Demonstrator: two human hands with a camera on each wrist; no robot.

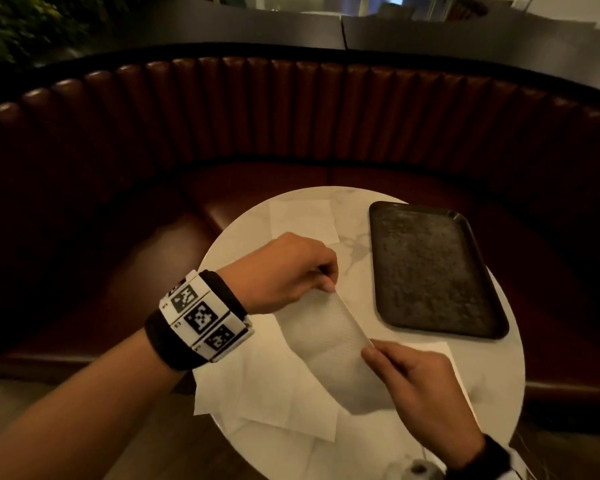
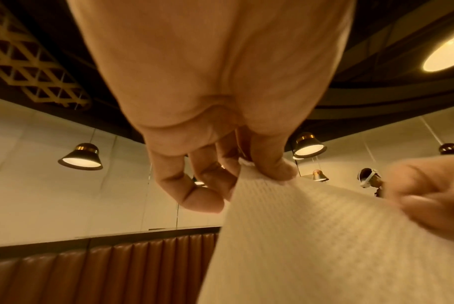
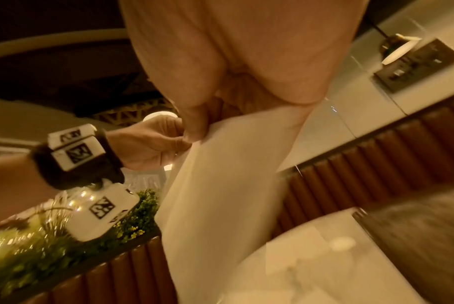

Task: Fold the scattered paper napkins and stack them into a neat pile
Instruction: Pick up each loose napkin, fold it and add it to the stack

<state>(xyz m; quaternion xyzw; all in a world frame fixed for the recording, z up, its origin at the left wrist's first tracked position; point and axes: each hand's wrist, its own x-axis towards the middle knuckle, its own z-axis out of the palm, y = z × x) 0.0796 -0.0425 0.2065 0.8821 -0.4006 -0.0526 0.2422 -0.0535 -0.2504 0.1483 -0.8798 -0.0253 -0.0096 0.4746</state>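
Note:
A white paper napkin (image 1: 329, 344) hangs in the air above the round table, held taut by its top edge. My left hand (image 1: 326, 284) pinches its far corner, and my right hand (image 1: 369, 348) pinches the near corner. The left wrist view shows the embossed napkin (image 2: 324, 236) pinched between thumb and fingers (image 2: 272, 164). In the right wrist view the napkin (image 3: 220, 185) drapes down from my thumb (image 3: 194, 123). Other unfolded napkins lie flat on the table: one at the far side (image 1: 302, 216), one at the near left (image 1: 257, 393), overhanging the edge, one under my right hand (image 1: 433, 348).
A dark rectangular tray (image 1: 433, 271) lies empty on the right half of the white marble table (image 1: 354, 202). A curved brown leather booth seat (image 1: 291, 116) wraps around the table's far side. A small round object (image 1: 420, 467) sits at the near edge.

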